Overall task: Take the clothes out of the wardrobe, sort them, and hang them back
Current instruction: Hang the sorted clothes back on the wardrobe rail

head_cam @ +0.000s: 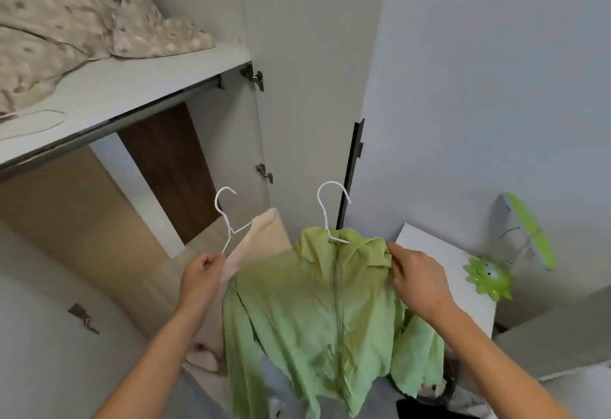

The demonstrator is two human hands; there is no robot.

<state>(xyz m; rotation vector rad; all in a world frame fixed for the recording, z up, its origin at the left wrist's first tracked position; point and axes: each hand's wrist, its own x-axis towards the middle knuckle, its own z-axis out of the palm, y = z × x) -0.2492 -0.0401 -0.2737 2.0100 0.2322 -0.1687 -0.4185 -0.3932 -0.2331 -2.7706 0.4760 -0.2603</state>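
Note:
A light green zip jacket (314, 313) hangs on a white wire hanger (330, 210) in front of me. My right hand (416, 279) pinches the jacket's right shoulder by the collar. My left hand (201, 278) grips the lower end of a second white wire hanger (228, 217) that carries a cream garment (261, 240), partly hidden behind the green jacket. Both hangers' hooks point up, below the wardrobe's metal rail (109, 124), which runs under the shelf (132, 88).
A patterned beige quilt (76, 18) lies on the wardrobe shelf. The white wardrobe door (314, 71) stands open ahead. A white side table (449, 260) with a green flower-shaped lamp (489, 276) is at the right. Dark clothes (443, 395) lie low right.

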